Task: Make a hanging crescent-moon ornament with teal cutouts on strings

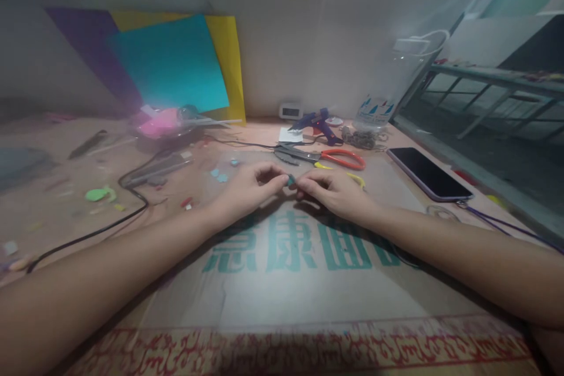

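Note:
My left hand (249,187) and my right hand (332,191) meet over a flattened cardboard sheet (282,282) with green printed characters. Between their pinched fingertips sits a small teal piece (291,180), held by both hands. The fingers of each hand are curled and pressed together. Small teal scraps (220,175) lie on the cardboard just left of my left hand. Orange-handled scissors (326,157) lie just beyond my right hand.
A blue glue gun (318,124) and a plastic bottle (379,107) stand at the back. A dark phone (429,173) lies right. Coloured paper sheets (176,64) lean on the wall. A black cable (110,220) crosses the left side, near scattered scraps (100,194).

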Available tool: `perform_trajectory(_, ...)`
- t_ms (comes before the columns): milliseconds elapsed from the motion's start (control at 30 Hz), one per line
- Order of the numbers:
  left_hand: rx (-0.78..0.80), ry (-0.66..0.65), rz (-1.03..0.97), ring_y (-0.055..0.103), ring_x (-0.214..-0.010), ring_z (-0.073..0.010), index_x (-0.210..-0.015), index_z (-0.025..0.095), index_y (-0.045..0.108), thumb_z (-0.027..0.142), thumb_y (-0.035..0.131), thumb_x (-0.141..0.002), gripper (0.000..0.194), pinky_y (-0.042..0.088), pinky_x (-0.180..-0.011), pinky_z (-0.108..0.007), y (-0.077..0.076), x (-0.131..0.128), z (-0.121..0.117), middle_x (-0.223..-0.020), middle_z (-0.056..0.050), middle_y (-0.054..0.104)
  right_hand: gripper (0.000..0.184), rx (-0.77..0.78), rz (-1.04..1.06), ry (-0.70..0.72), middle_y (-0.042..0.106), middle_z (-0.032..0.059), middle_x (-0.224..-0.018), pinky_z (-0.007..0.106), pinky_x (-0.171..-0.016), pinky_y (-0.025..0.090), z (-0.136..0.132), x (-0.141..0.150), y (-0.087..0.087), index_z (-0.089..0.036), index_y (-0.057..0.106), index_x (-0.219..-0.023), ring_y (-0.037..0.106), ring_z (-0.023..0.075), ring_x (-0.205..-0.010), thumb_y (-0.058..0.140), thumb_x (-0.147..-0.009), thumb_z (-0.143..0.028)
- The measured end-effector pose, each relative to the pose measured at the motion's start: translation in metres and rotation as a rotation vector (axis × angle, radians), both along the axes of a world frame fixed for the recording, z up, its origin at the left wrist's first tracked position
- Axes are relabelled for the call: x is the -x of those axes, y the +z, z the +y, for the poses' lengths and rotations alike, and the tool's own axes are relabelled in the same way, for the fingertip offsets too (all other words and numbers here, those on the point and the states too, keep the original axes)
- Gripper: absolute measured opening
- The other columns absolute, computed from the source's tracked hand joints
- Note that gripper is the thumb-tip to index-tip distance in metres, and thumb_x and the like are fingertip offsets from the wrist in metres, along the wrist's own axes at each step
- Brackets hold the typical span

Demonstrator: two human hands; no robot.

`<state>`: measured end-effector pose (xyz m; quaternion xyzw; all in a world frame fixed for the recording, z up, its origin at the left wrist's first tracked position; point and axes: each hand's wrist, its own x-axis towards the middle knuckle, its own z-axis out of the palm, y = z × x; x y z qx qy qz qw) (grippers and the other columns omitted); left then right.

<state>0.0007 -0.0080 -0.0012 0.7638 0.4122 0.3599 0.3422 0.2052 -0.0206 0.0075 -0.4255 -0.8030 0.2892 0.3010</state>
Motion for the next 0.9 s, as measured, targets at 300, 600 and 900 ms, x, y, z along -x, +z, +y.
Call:
perform_trajectory(300,0.101,-0.057,0.036,0.061,-0.070,-0.0131,-0.084,0.015,0.068,0.038,0.063,-0.082,0.024,0.045,-0.062,-0.022,-0.002,-0.001,0.001,-0.079,-0.002,0.070,0.018,0.003,0.027,-0.035,0.069,0.0020,-0.072,0.022,-0.058,0.043,0.002,0.004,0.000,-0.014,0.067,-0.081,0.060,0.0121,-0.065,0.059,-0.085,-0.029)
perform_trajectory(600,0.051,-0.092,-0.078,0.066,-0.085,-0.0162,-0.104,0.016,0.065,0.035,0.059,-0.087,0.025,0.052,-0.074,-0.027,-0.009,0.002,0.007,-0.097,-0.006,0.071,0.023,0.143,0.178,-0.137,0.068,0.0027,-0.074,0.023,-0.060,0.047,0.006,0.000,0.001,-0.015,0.065,-0.081,0.063,0.0129,-0.066,0.059,-0.086,-0.036)
perform_trajectory(900,-0.175,-0.096,0.037,0.064,-0.087,-0.0163,-0.105,0.022,0.070,0.027,0.062,-0.085,0.021,0.051,-0.077,-0.026,0.001,0.000,-0.005,-0.098,-0.003,0.071,0.024,0.216,0.221,-0.037,0.062,-0.0004,-0.067,0.020,-0.048,0.035,0.006,0.001,-0.002,-0.014,0.064,-0.083,0.050,0.0084,-0.053,0.059,-0.086,-0.037)
